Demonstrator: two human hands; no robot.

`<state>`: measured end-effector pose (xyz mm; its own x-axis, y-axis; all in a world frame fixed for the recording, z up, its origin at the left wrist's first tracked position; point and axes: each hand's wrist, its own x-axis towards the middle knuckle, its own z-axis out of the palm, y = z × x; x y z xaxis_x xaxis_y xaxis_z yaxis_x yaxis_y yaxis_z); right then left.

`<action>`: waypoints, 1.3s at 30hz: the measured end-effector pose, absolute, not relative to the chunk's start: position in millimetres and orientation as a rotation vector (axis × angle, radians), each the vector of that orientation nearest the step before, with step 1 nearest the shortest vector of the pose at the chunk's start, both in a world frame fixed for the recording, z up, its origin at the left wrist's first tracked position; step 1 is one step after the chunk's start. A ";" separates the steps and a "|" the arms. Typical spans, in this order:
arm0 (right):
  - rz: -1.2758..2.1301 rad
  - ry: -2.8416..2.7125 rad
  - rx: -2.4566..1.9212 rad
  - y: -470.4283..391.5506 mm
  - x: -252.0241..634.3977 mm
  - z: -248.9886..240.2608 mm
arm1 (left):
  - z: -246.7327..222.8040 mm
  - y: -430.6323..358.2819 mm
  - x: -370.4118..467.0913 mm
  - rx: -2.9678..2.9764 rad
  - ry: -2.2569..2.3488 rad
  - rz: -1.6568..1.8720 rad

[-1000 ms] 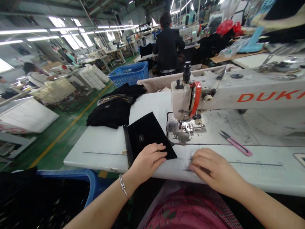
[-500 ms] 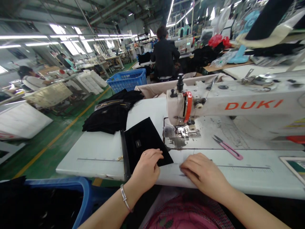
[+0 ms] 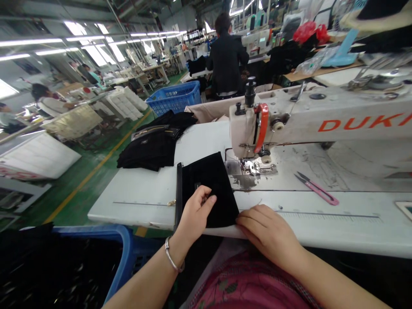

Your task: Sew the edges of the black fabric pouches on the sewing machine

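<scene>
The black fabric piece (image 3: 223,180) has just swung round on the bench (image 3: 144,184): its right side now runs more nearly straight from far to near, and its near edge lies close to the bench's near edge. The right hand (image 3: 272,231), a moment ago apart from the cloth, has come in to its near right corner. In my judgement this leaves the piece better squared and steadied from both sides, but still being placed rather than stitched, as it lies to the left and near of the presser foot (image 3: 254,166), not under it.

The left hand (image 3: 193,214) lies over the near left part of the piece, fingers curled and half open, thumb tip a little apart from the forefinger, with nothing visibly pinched. Whether they press the cloth or hover just over it, I cannot tell. The right fingers are bent and close together, their tips at the corner; whether they grip it or merely touch it is hidden.

A dark strip (image 3: 179,193) borders the left side of the piece, with a gold zip pull (image 3: 171,203) beside it. The pile of black pieces (image 3: 148,150) sits far left on the bench, and the pink snips (image 3: 318,190) lie open to the right, near the sewing machine (image 3: 322,124).
</scene>
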<state>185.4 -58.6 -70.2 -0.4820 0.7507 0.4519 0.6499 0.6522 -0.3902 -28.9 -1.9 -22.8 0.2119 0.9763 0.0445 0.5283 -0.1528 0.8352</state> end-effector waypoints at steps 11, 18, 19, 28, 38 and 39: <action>0.292 -2.299 -1.046 -61.8 187.9 -65.5 | -35.7 12.1 -43.9 1.052 1.320 1.370; 0.387 -2.326 -0.967 -64.4 189.3 -54.2 | -10.0 -0.4 -41.1 1.663 1.169 0.900; 0.429 -2.327 -0.961 -63.2 191.7 -50.4 | -7.2 -3.3 -39.1 1.894 1.115 0.716; 0.109 -2.420 -1.150 2.9 237.2 -45.7 | -19.6 34.9 -7.1 2.645 0.823 0.020; 0.031 -2.393 -1.148 30.4 247.1 -58.4 | -26.4 66.1 11.3 2.719 0.784 0.102; 0.044 -2.393 -1.158 30.3 247.0 -58.3 | -26.2 66.5 11.5 2.719 0.788 0.102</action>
<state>247.0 30.3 -58.3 -0.5277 0.7470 0.4044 0.7316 0.6416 -0.2304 11.5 66.5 -26.2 0.8464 0.5323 -0.0170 0.5104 -0.8016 0.3113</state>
